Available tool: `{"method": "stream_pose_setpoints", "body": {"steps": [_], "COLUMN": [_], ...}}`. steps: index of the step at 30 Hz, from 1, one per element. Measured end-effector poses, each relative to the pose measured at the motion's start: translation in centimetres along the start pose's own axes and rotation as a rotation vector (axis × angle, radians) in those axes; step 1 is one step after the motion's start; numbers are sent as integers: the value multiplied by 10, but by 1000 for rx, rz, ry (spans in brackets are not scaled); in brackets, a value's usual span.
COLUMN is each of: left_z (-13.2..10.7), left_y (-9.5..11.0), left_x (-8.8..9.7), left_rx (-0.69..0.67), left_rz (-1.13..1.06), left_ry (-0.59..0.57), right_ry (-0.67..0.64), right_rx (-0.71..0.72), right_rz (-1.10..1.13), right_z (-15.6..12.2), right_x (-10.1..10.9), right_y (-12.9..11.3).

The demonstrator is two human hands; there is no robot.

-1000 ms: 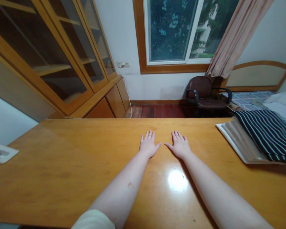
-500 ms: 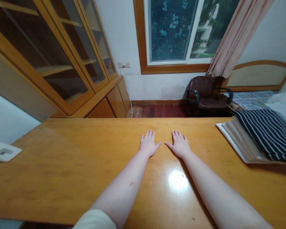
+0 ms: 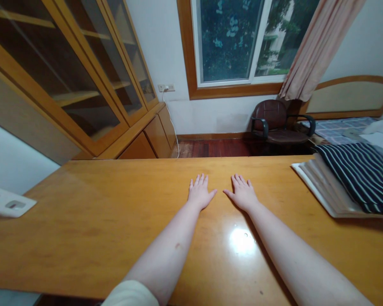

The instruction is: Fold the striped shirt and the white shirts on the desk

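Observation:
Both of my arms reach forward over a glossy wooden table (image 3: pixel 83 221). My left hand (image 3: pixel 199 193) lies palm down near the far edge, fingers spread and thumb pointing right. Beside it, across a small gap, my right hand (image 3: pixel 241 193) rests palm down too, its thumb pointing left. Neither hand holds anything; each touches only the tabletop. The two thumbs are apart from each other.
At the table's right end lies a stack with a black-and-white striped cloth (image 3: pixel 364 174) on top. A white object with oval openings (image 3: pixel 15 205) is at the left edge. Beyond stand a glass-door cabinet (image 3: pixel 140 112) and a dark red armchair (image 3: pixel 272 123).
The view has shifted slightly, so the white object at left shows more. Both hands stay flat on the table in nearly the same pose.

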State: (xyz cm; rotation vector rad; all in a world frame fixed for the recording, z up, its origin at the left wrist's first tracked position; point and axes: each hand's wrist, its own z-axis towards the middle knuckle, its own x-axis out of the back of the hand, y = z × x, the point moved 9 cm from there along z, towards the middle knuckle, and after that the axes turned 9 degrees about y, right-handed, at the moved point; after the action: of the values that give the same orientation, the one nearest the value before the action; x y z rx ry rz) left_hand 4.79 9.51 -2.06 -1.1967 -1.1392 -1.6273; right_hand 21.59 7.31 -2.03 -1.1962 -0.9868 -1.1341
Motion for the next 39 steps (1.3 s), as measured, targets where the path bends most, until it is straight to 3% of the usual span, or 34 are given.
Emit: {"method": "stream_pose_setpoints", "body": {"steps": [10,14,17,20,22,23,25,28,30,32,34,36,39], "left_z": [-4,-14,-26,-33,-33,-32,-29,-24,-24,-24,-25,-25,-25], "left_y": [3,2,4,8,7,6,4,2,3,4,5,4,4], "left_x": [2,-4,-2,0,-1,-2,-3,-3,-3,-3,-2,-2,0], "left_rx": [-22,178,287,255,212,193,166,154,152,152,155,159,162], "left_rz": [28,68,98,96,75,62,40,19,7,-1,-3,-3,-8], "left_ry": [-27,-119,-95,-48,-47,-50,-50,-48,-46,-47,-50,-54,-58], "right_ry": [5,-18,-15,-6,7,31,215,527,682,664,607,551,506], "right_rx": [5,14,-2,10,-2,-30,-178,-426,-727,-972,-1088,-1096,-1122], "right_rz": [49,51,46,94,197,258,322,174,39,20,29,48,61], "right_z": [-2,-5,-8,-4,4,9,16,3,-25,-49,-63,-65,-64], "right_x": [5,10,10,16,33,48,94,164,190,185,169,156,151], "right_y": [3,2,-2,-5,4,17,66,168,245,306,343,358,357]}}
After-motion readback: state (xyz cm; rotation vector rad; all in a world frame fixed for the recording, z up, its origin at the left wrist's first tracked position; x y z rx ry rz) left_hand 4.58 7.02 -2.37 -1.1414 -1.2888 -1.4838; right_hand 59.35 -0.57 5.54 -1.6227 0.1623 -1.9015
